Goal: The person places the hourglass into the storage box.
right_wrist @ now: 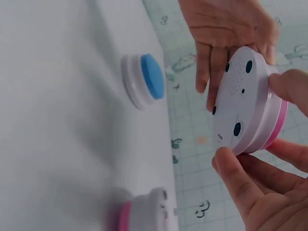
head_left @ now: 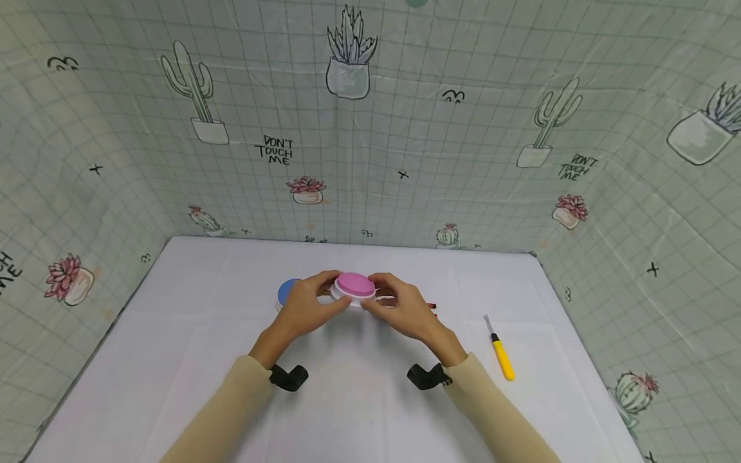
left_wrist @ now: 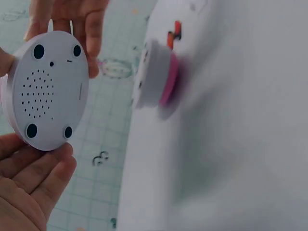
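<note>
Between both hands, raised over the table, is a round white push button [head_left: 356,284] with a pink top facing up. Its white underside [left_wrist: 53,91] shows a patch of small holes and dark round feet. My left hand [head_left: 307,307] grips the left side of its rim, thumb at the front and fingers toward the back. On the opposite side my right hand [head_left: 406,310] holds the rim the same way. Behind the left hand, partly covered, a blue-topped push button [right_wrist: 153,77] rests on the table.
Another white button with a pink face [left_wrist: 168,79] lies top down on the table, hidden behind the right hand in the head view. Near it is a red-and-black object [left_wrist: 174,34]. A yellow-handled screwdriver [head_left: 502,357] lies to the right on the white table [head_left: 191,360]. Patterned cloth [head_left: 370,141] surrounds it.
</note>
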Motion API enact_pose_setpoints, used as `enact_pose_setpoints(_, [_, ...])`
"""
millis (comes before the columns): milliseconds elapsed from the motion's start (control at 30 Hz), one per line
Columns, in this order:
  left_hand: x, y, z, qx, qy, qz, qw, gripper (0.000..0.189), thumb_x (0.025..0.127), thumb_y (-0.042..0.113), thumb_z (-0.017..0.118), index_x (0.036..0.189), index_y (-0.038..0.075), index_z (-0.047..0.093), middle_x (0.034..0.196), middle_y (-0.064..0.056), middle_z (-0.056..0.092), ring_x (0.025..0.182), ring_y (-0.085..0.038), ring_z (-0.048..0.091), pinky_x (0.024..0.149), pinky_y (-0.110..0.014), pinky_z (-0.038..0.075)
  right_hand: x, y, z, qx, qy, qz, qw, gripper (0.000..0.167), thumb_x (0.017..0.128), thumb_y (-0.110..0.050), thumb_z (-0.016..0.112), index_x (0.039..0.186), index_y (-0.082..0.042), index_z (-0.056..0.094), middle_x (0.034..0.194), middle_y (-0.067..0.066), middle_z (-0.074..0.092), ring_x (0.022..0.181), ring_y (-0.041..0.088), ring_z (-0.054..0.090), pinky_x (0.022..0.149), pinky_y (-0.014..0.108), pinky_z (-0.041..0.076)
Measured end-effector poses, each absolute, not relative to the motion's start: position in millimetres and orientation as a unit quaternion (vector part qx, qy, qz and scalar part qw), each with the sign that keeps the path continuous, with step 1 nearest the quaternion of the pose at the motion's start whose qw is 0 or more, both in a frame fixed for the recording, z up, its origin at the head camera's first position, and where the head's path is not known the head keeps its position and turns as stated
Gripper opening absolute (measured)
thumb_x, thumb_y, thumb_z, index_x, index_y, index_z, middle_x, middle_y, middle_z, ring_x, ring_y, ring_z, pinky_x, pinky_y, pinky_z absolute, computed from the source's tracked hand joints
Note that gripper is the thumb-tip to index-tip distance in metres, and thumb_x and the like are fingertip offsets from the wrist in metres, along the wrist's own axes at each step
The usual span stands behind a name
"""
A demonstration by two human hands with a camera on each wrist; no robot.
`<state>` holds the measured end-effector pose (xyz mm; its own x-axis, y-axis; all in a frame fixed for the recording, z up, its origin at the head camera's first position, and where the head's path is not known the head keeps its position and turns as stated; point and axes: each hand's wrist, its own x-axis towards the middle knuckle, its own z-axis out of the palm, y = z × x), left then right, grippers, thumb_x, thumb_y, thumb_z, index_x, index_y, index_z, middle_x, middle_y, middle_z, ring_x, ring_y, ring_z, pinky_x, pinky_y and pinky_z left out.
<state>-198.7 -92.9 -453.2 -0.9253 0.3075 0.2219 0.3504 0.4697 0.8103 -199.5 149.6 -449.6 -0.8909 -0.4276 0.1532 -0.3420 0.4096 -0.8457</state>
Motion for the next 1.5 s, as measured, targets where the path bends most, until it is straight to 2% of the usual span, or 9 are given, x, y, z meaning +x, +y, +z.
enact_pose_setpoints(233, [-179, -80, -474, -0.130, -0.842, -0.522, -0.034, 0.055, 0.093, 0.030, 0.076, 0.138, 0.001, 0.061, 0.133, -0.018, 0.068, 0.118, -0.032, 0.069, 0.098, -0.043, 0.056, -175, 160, -469, -0.256, 0.848, -0.463, 0.039, 0.063, 0.089, -0.015, 0.082, 0.143, -0.001, 0.053, 0.136, 0.012, 0.064, 0.114, 0.025, 0.069, 0.094, 0.031, 0.058])
enact_pose_setpoints(500, [-159, -65, -481, -0.107, -0.840, -0.531, -0.034, 0.049, 0.095, 0.035, 0.074, 0.135, 0.008, 0.066, 0.132, -0.011, 0.069, 0.103, -0.022, 0.071, 0.085, -0.038, 0.060, -156, 173, -478, -0.269, 0.856, -0.441, -0.009, 0.049, 0.092, -0.009, 0.077, 0.135, 0.001, 0.059, 0.117, 0.012, 0.072, 0.097, 0.020, 0.072, 0.087, 0.030, 0.060])
enact_pose_setpoints(600, [-153, -60, -483, -0.114, -0.831, -0.543, -0.036, 0.049, 0.097, 0.034, 0.071, 0.140, 0.012, 0.063, 0.117, -0.007, 0.074, 0.094, -0.015, 0.069, 0.077, -0.031, 0.055, -152, 178, -479, -0.275, 0.857, -0.435, -0.026, 0.040, 0.096, -0.013, 0.072, 0.132, 0.000, 0.062, 0.110, 0.010, 0.074, 0.093, 0.018, 0.073, 0.085, 0.029, 0.061])
enact_pose_setpoints(733, [-143, -56, -486, -0.146, -0.815, -0.559, -0.045, 0.055, 0.099, 0.030, 0.068, 0.150, 0.015, 0.054, 0.123, -0.009, 0.071, 0.095, -0.014, 0.066, 0.078, -0.027, 0.054, -149, 185, -481, -0.270, 0.859, -0.434, -0.030, 0.030, 0.102, -0.018, 0.066, 0.127, -0.002, 0.066, 0.101, 0.005, 0.075, 0.087, 0.012, 0.073, 0.079, 0.027, 0.061])
enact_pose_setpoints(833, [-138, -54, -489, -0.182, -0.804, -0.565, -0.047, 0.063, 0.098, 0.027, 0.070, 0.155, 0.014, 0.046, 0.139, -0.015, 0.063, 0.101, -0.018, 0.066, 0.085, -0.027, 0.057, -147, 191, -482, -0.259, 0.866, -0.428, -0.022, 0.027, 0.103, -0.022, 0.064, 0.123, -0.004, 0.068, 0.098, 0.003, 0.075, 0.083, 0.007, 0.072, 0.075, 0.026, 0.060])
enact_pose_setpoints(900, [-136, -54, -490, -0.208, -0.797, -0.566, -0.043, 0.069, 0.097, 0.025, 0.073, 0.157, 0.011, 0.042, 0.139, -0.017, 0.062, 0.101, -0.020, 0.067, 0.087, -0.027, 0.058, -146, 193, -481, -0.250, 0.869, -0.426, -0.016, 0.029, 0.103, -0.024, 0.064, 0.123, -0.004, 0.069, 0.099, 0.003, 0.076, 0.082, 0.006, 0.071, 0.074, 0.025, 0.059])
enact_pose_setpoints(1133, [-135, -53, -494, -0.274, -0.787, -0.552, -0.039, 0.100, 0.083, 0.017, 0.087, 0.163, 0.012, 0.027, 0.151, -0.018, 0.049, 0.101, -0.026, 0.066, 0.080, -0.033, 0.060, -142, 198, -479, -0.207, 0.851, -0.481, 0.046, 0.034, 0.105, -0.026, 0.059, 0.125, 0.001, 0.068, 0.099, 0.011, 0.077, 0.078, 0.014, 0.073, 0.071, 0.027, 0.059])
enact_pose_setpoints(1300, [-135, -47, -496, -0.299, -0.779, -0.551, -0.024, 0.112, 0.079, 0.008, 0.089, 0.165, 0.010, 0.018, 0.155, -0.020, 0.043, 0.099, -0.029, 0.067, 0.079, -0.036, 0.061, -143, 197, -479, -0.193, 0.813, -0.541, 0.099, 0.038, 0.108, -0.024, 0.055, 0.127, 0.007, 0.065, 0.108, 0.020, 0.075, 0.080, 0.014, 0.075, 0.076, 0.032, 0.062])
enact_pose_setpoints(1500, [-135, -40, -498, -0.302, -0.770, -0.562, 0.006, 0.116, 0.076, 0.001, 0.089, 0.165, 0.010, 0.015, 0.160, -0.020, 0.038, 0.117, -0.029, 0.064, 0.084, -0.030, 0.060, -142, 193, -479, -0.184, 0.754, -0.607, 0.169, 0.042, 0.109, -0.023, 0.051, 0.121, 0.015, 0.064, 0.103, 0.024, 0.074, 0.082, 0.013, 0.074, 0.078, 0.031, 0.062])
